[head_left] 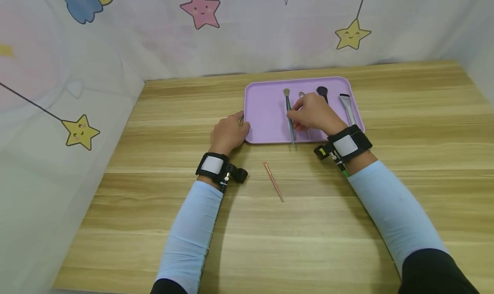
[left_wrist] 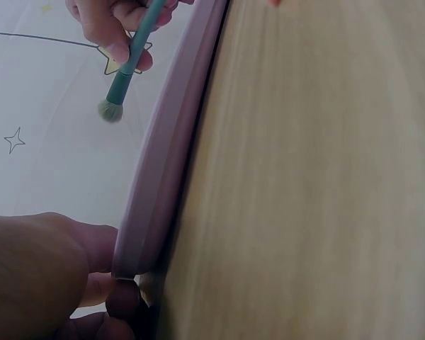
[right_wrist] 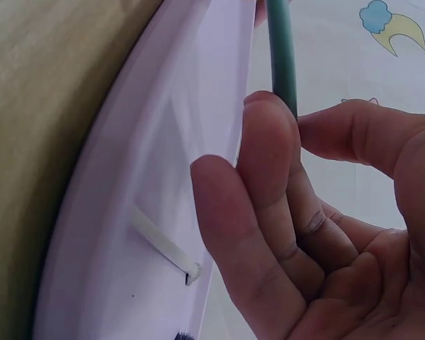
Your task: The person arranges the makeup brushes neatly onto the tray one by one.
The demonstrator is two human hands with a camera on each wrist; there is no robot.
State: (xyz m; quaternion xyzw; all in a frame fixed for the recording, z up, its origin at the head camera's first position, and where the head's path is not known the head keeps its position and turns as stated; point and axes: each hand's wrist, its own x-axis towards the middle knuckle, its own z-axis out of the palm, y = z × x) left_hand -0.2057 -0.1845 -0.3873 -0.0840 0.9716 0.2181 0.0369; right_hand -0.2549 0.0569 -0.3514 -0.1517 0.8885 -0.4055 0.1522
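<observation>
My right hand (head_left: 314, 113) pinches a green makeup brush (head_left: 287, 100) between thumb and fingers above the purple tray (head_left: 264, 113). In the left wrist view the pale bristles of the brush (left_wrist: 112, 110) point away from the fingers. The tray's left edge is gripped by my left hand (head_left: 228, 133); in the left wrist view its fingers meet the tray's corner (left_wrist: 136, 258). In the tray lie a dark-headed brush (head_left: 322, 91), a silvery item with a black end (head_left: 346, 105) and a small item with a rounded end (head_left: 302, 94), mostly hidden by the right hand.
A thin pink stick-like tool (head_left: 274, 182) lies on the wooden table (head_left: 162, 216) in front of the tray. Behind the table hangs a white cloth (head_left: 247, 45) printed with stars and clouds.
</observation>
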